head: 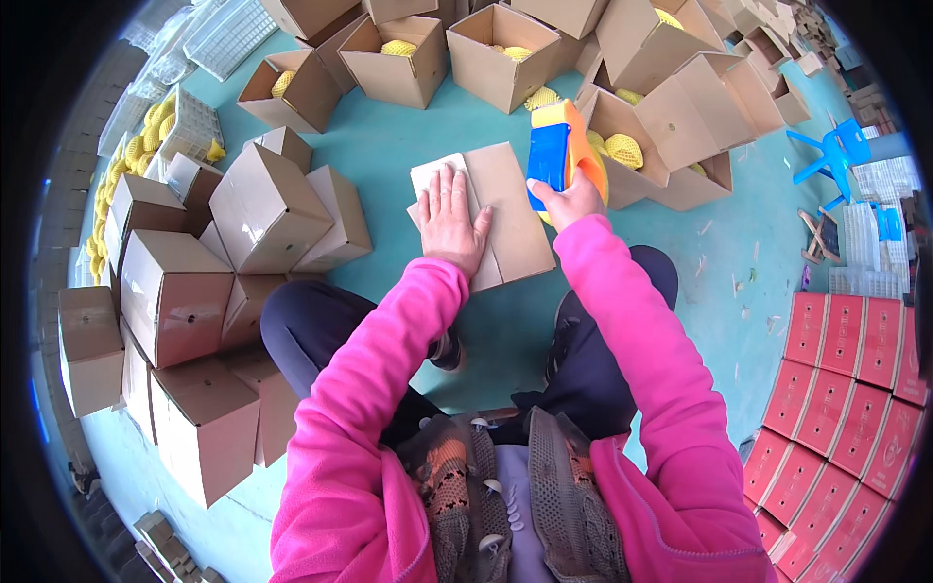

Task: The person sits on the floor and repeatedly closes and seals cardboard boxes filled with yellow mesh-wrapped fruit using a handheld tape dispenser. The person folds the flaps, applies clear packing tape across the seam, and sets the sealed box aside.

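Observation:
A cardboard box with closed flaps stands before me, between my knees. My left hand lies on its top, palm down, fingers pointing away from me and holding nothing. A blue and orange tape dispenser with a yellow front is gripped in my right hand, to the right of the box and near its far right corner. The tape roll is mostly hidden, and I cannot tell whether the dispenser touches the box.
Open cartons holding fruit in yellow foam nets stand beyond the box. Closed cartons are piled at the left, near a white plastic crate. Red boxes are stacked at the right, below a blue stool.

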### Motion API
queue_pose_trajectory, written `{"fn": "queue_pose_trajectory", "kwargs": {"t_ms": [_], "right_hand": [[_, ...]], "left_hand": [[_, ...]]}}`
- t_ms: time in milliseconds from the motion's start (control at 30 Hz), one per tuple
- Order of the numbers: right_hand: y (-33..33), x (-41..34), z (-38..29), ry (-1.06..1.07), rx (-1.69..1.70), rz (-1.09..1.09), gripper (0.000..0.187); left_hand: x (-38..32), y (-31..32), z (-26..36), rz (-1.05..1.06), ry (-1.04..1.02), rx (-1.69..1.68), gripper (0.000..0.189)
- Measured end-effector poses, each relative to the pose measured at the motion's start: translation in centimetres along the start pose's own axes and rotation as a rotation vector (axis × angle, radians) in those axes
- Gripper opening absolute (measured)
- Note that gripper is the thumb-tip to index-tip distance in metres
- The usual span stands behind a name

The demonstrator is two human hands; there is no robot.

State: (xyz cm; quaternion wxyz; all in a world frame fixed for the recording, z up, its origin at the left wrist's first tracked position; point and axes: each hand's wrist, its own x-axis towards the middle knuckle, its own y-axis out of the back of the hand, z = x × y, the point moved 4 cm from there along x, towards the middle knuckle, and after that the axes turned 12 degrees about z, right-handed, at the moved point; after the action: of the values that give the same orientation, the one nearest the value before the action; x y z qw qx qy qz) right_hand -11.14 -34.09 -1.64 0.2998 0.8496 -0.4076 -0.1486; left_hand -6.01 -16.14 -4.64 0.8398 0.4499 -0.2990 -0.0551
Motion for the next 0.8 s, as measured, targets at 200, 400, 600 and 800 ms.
{"fn": "queue_pose_trajectory", "kwargs": {"t_ms": [200, 400, 600, 800], "right_hand": [[-1.3, 0.7, 0.5, 0.002, -0.023, -0.095, 0.053], [-0.7, -0.3, -1.7, 0.146, -0.298, -0.044, 0.054], [-1.4, -0.9, -2.4, 0.332, -0.354, 0.032, 0.045], [-1.6, -1.7, -3.1, 0.194, -0.404, -0.080, 0.055]], "left_hand": [[4.0, 0.4, -2.7, -0.144, 0.059, -0.218, 0.102], [5.3, -0.4, -3.1, -0.269, -0.107, -0.026, 0.103], [9.0, -1.4, -5.0, -0.637, -0.029, -0.119, 0.083], [10.6, -1.2, -5.5, -0.834, 0.055, -0.169, 0.070]]}}
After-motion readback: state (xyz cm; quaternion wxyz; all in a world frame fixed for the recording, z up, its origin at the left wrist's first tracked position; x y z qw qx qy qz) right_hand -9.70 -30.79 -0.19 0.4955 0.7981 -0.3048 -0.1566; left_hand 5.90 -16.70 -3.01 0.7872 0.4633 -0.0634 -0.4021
